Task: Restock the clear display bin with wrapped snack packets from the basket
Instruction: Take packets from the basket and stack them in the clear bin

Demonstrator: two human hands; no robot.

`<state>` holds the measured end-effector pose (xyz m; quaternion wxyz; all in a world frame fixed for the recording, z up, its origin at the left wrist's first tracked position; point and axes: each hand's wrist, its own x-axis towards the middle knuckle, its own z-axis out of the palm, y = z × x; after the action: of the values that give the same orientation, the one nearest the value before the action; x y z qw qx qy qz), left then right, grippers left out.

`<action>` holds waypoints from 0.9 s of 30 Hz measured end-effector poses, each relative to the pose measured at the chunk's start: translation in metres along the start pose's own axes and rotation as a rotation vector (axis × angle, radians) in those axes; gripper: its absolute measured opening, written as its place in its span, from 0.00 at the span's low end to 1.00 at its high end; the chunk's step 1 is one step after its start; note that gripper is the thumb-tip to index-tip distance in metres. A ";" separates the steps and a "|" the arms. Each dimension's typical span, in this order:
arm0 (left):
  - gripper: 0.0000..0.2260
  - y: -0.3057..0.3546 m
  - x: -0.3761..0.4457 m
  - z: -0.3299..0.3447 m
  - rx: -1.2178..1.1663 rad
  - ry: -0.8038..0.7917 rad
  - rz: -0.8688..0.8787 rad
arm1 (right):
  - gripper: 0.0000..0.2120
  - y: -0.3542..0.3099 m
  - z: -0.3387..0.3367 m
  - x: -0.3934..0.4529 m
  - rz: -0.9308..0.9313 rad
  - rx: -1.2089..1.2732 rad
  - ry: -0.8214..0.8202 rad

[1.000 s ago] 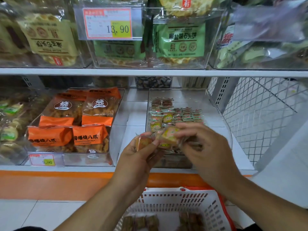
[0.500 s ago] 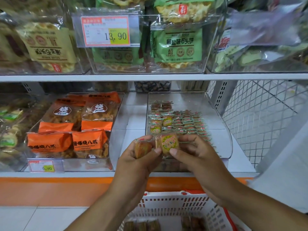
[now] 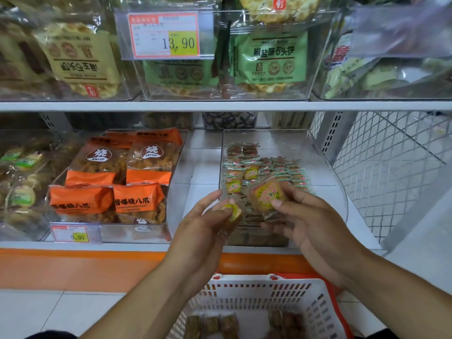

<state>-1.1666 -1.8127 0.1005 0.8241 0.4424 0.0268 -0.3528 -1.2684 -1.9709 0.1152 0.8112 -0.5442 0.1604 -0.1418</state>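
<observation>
The clear display bin sits on the lower shelf and holds several small wrapped snack packets in rows. My right hand holds a wrapped snack packet with a yellow-green label over the bin's front part. My left hand pinches a second, smaller-looking packet just left of the bin's front wall. The white basket with a red rim stands below my hands, with several brown wrapped packets lying in its bottom.
To the left a clear bin holds orange snack bags with a price tag in front. The upper shelf carries bins of waffle packs. A white wire mesh panel closes the right side.
My hands have drawn apart; each now holds its own packet. The right hand's packet has lifted toward the bin, the left one has tilted and dropped a little.
</observation>
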 end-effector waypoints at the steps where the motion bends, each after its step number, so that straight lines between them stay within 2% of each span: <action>1: 0.18 0.001 -0.001 0.000 0.014 -0.007 0.029 | 0.15 -0.001 0.000 0.000 -0.003 0.016 -0.019; 5: 0.22 0.001 -0.002 -0.003 0.058 -0.064 0.078 | 0.18 -0.002 0.001 -0.001 0.012 -0.011 -0.076; 8: 0.15 -0.001 -0.004 -0.003 0.161 -0.155 0.077 | 0.17 0.000 0.002 -0.004 0.008 -0.107 -0.062; 11: 0.13 -0.002 -0.005 -0.003 0.223 -0.120 0.049 | 0.13 -0.002 0.002 -0.003 0.014 -0.112 -0.049; 13: 0.14 -0.002 -0.007 -0.003 0.253 -0.110 0.015 | 0.11 -0.005 0.000 -0.004 0.017 -0.263 -0.047; 16: 0.16 -0.003 -0.009 -0.003 0.246 -0.126 -0.023 | 0.14 -0.008 -0.004 -0.008 -0.049 -0.591 -0.094; 18: 0.19 -0.003 -0.010 -0.003 0.221 -0.123 -0.055 | 0.15 -0.011 -0.006 -0.009 -0.093 -0.659 -0.128; 22: 0.22 -0.004 -0.009 -0.002 0.078 -0.127 -0.104 | 0.16 -0.013 -0.009 -0.006 -0.123 -0.619 -0.121; 27: 0.18 -0.007 -0.002 -0.003 -0.049 -0.029 -0.034 | 0.15 -0.024 -0.011 -0.002 -0.204 -0.493 0.085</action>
<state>-1.1714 -1.8118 0.0944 0.8289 0.4164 0.0310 -0.3723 -1.2762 -1.9885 0.1342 0.6283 -0.7321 0.1684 -0.2022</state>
